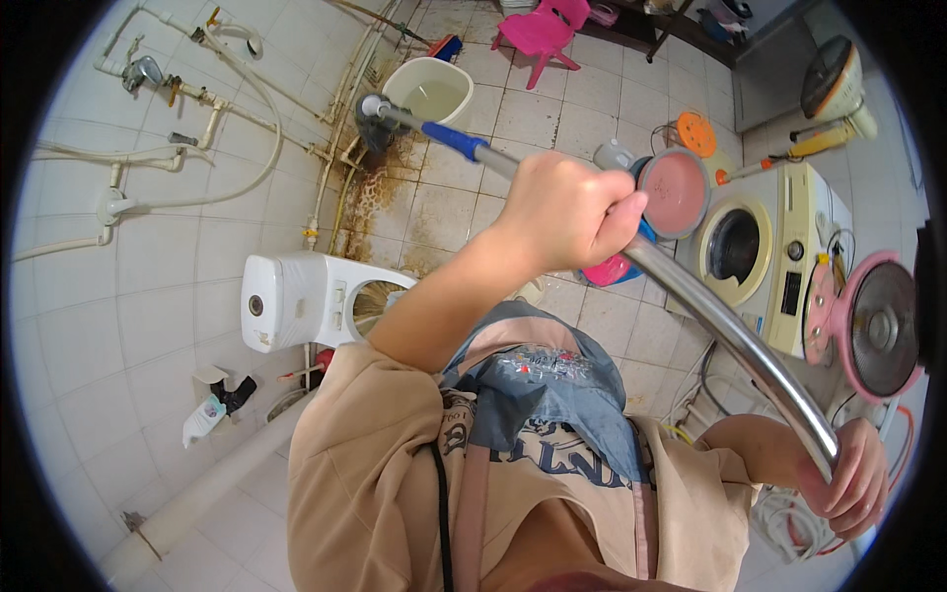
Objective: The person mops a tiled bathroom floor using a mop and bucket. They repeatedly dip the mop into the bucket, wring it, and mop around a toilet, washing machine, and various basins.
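My left hand [566, 213] is closed around the metal pole [710, 314] of a mop, partway along its length. My right hand [851, 477] grips the pole's upper end at the lower right. A blue sleeve [453, 140] covers part of the pole towards the far end. The dark mop head [376, 132], with a pale round joint, lies beside wall pipes and a brown-stained patch of tiled floor [381, 203]. Whether it touches the floor, I cannot tell. A cream basin [467, 92] holding water stands just beyond it.
At left is a white toilet [285, 303], with pipes and a hose on the tiled wall. A pink chair [534, 31] stands ahead. Pink basin [675, 192], washing machine [795, 214] and pink round heater [880, 325] are at right; cables and hoses lie below.
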`<state>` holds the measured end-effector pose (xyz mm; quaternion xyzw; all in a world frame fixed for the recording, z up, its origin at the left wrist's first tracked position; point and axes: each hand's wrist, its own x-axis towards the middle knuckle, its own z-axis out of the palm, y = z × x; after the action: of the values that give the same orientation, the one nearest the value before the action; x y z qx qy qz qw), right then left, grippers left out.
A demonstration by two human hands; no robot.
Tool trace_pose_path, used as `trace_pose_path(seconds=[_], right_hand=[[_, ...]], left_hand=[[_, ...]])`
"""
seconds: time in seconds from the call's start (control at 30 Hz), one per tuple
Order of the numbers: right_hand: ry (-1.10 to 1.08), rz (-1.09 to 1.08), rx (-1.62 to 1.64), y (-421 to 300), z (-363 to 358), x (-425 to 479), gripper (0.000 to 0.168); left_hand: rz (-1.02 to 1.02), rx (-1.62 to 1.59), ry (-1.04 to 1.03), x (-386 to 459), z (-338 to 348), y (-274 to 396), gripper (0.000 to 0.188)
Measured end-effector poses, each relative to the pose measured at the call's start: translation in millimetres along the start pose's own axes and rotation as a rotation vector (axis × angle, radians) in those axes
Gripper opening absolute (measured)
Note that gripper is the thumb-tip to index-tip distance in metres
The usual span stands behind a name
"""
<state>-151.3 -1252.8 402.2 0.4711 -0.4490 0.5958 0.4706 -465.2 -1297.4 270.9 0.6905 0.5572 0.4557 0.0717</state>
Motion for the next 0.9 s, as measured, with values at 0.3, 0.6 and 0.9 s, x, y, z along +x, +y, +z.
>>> trace_pose_path(seconds=[0.3,0.6,0.9], right_hand=[[0.363,0.486,-0.576,115.2,-95.3,-12.0,0.042],[0.725,0.645,-0.461,347.0,-249.7,-99.0,0.025],[0.624,1.034,-0.717,518.2,-333.0,-43.6,0.021]], left_hand=[[-0.188,-0.097,0.0,69.0,26.3,-156.2,0.042],[-0.405,-0.278,0.062,55.2,52.0,-352.4,0.043],[-0.337,0.207,0.204,137.0,-46.8,-467.1,0.014]])
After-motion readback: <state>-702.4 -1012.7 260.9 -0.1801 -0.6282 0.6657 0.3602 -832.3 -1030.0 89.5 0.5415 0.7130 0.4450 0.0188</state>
